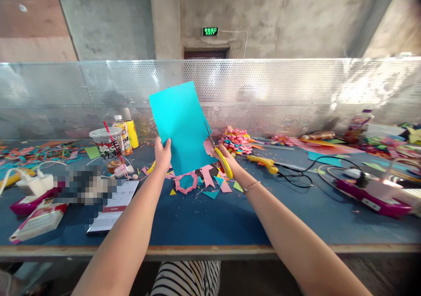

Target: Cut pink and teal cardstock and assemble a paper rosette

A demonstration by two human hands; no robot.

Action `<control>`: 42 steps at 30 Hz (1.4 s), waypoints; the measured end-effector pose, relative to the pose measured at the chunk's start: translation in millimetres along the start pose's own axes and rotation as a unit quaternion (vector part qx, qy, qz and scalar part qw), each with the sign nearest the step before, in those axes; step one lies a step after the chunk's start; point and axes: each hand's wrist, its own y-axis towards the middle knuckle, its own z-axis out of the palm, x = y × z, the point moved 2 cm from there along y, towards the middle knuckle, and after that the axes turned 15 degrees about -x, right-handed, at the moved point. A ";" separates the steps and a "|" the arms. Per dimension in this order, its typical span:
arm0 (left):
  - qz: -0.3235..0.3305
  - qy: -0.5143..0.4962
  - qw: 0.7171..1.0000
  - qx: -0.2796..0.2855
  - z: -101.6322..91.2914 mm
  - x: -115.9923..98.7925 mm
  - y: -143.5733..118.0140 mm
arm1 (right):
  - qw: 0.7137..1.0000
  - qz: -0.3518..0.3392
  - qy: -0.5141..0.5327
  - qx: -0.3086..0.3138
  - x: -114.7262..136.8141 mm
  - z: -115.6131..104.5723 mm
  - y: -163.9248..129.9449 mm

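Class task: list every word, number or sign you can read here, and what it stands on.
"安全出口 EXIT": green-lit sign on the wall.
"36 33", probably, the rest unclear: phone screen.
Too small or blurred to read: print on the cup, yellow-labelled bottle, purple-capped bottle, box.
Blue sheet: no text visible.

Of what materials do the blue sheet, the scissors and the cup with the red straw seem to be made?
Blue sheet: probably matte paper or thin card; it curves slightly and shows no gloss.
Scissors: blades likely metal, being thin and grey; handle probably smooth plastic, judging by even yellow colour.
Cup: seemingly clear plastic, glossy, because its wall is see-through.
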 end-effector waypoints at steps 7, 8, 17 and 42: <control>-0.003 -0.004 1.000 0.000 -0.4 -3.4 -0.9 | 1.000 0.006 0.001 -0.002 2.2 0.2 -1.4; -0.003 -0.004 1.000 0.005 -0.2 -3.9 -1.0 | 1.000 0.009 0.003 -0.002 2.1 0.2 -1.5; 0.021 -0.004 1.000 0.009 1.8 -2.7 -0.9 | 1.000 0.003 -0.013 -0.013 1.0 1.6 -0.9; 0.016 0.016 1.000 -0.005 -2.4 -6.1 -0.4 | 0.996 0.077 0.018 0.036 -2.5 6.6 -5.6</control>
